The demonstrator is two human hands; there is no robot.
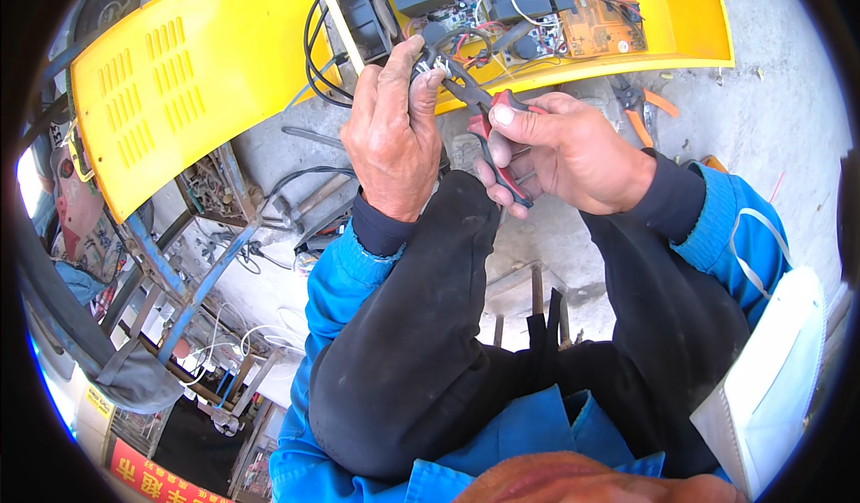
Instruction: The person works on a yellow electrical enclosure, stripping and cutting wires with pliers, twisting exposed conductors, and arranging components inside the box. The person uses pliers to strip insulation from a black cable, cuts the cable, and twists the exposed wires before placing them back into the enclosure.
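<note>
My left hand grips a dark cable or connector with light wire ends between thumb and fingers; the fingers hide part of it. In my right hand is a pair of pliers with red-and-black handles, its jaws pointing at the piece in the left hand. Whether the jaws touch the wire I cannot tell. Just beyond both hands lies a yellow metal housing. It holds an orange circuit board, other boards, dark blocks and red, black and white wires.
A yellow vented panel spans the left. Orange-handled pliers lie on the concrete floor at right. At left are a hammer, a box of small metal parts and a blue metal frame. A white mask hangs at lower right.
</note>
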